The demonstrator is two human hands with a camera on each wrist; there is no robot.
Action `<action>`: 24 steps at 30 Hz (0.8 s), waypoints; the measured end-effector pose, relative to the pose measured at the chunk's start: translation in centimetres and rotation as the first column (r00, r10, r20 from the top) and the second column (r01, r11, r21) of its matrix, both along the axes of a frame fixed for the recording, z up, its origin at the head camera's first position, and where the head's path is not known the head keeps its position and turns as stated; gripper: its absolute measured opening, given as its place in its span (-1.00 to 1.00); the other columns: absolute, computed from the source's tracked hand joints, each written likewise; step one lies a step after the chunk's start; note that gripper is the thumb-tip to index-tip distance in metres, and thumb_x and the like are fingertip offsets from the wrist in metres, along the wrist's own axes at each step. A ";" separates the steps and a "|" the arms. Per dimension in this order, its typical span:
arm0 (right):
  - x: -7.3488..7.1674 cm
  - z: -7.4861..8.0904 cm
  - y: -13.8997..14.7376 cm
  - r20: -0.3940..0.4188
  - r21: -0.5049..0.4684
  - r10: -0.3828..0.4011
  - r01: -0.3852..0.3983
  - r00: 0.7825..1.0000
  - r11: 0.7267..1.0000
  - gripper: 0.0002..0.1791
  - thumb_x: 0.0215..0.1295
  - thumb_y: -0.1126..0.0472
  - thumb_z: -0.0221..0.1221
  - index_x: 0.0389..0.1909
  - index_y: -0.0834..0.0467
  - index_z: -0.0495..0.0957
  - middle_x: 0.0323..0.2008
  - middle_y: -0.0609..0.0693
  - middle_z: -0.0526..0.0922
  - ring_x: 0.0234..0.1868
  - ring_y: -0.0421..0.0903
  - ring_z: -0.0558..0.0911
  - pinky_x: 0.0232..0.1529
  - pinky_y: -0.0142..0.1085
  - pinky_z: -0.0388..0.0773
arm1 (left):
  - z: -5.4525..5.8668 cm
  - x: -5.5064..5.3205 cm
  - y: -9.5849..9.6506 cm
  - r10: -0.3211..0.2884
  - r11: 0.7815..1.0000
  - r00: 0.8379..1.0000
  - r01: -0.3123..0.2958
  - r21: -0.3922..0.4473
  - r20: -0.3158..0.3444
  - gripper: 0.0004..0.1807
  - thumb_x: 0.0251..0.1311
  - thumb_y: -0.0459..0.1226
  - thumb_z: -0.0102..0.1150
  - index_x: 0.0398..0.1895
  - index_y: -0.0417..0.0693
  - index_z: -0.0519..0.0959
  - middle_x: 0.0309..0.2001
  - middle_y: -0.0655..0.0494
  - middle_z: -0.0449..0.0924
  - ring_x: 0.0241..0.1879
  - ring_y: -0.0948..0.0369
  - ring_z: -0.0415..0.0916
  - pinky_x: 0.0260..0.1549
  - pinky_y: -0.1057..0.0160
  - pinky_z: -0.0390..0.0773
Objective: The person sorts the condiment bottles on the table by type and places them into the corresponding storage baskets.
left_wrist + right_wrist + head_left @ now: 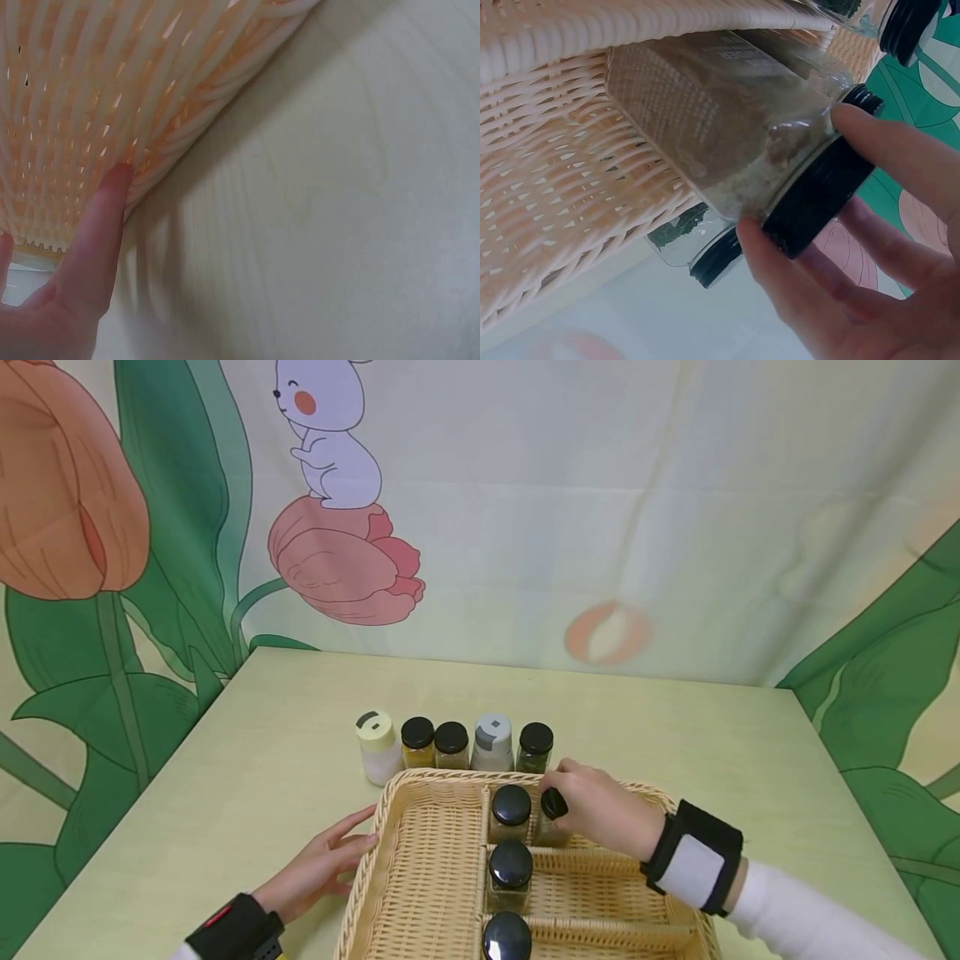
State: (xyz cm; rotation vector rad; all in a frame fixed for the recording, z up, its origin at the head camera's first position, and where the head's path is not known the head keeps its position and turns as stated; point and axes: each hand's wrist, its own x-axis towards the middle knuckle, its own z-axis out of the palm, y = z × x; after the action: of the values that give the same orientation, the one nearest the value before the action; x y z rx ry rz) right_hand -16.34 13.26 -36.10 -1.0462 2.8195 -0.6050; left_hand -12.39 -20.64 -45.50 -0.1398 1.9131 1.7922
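My right hand (603, 806) pinches the black lid of a clear spice jar (720, 127) with pale brown contents, in the back right part of the wicker basket (363, 868). In the head view the hand covers part of that jar. My left hand (318, 868) rests against the basket's left side, its fingers fairly straight along the weave. Directly left of the held jar stands another black-lidded jar (512, 807). Two more, a middle jar (510, 866) and a front jar (507, 937), line up along the divider.
Behind the basket stand a cream-capped shaker (377, 743), a yellow-filled jar (417, 743), a brownish jar (452, 743), a grey-capped bottle (492, 743) and a jar with green contents (535, 747). A printed cloth (487, 527) hangs behind the table (750, 735).
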 end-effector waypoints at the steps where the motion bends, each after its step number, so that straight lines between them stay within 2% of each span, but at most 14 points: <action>1: 0.0 -0.1 0.0 0.003 -0.002 -0.002 0.002 1.000 1.000 -0.62 -0.21 0.40 0.31 -0.26 0.23 0.50 -0.38 0.05 0.46 -0.41 -0.09 0.51 -0.40 -0.26 0.56 | 0.0 0.0 0.0 0.000 1.000 1.000 0.000 0.000 0.000 -0.28 0.18 0.01 -0.04 0.32 0.04 -0.08 0.21 -0.36 0.13 -0.04 -0.06 0.39 -0.21 -0.14 0.50; 24: -0.2 -0.8 -0.6 0.047 0.034 -0.034 0.033 0.998 0.999 -0.61 -0.20 0.40 0.32 -0.23 0.22 0.50 -0.35 0.06 0.47 -0.39 -0.07 0.50 -0.39 -0.23 0.55 | -0.3 -0.1 0.0 0.001 1.000 1.000 -0.001 0.006 0.001 -0.28 0.17 0.02 -0.03 0.32 0.05 -0.07 0.19 -0.37 0.16 -0.05 -0.06 0.40 -0.23 -0.14 0.51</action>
State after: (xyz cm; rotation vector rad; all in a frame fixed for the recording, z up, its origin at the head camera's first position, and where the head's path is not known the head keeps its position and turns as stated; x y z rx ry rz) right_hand -16.54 12.67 -36.86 -0.9675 2.8012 -0.5760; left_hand -12.49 -20.67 -45.78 -0.1392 1.9070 1.7979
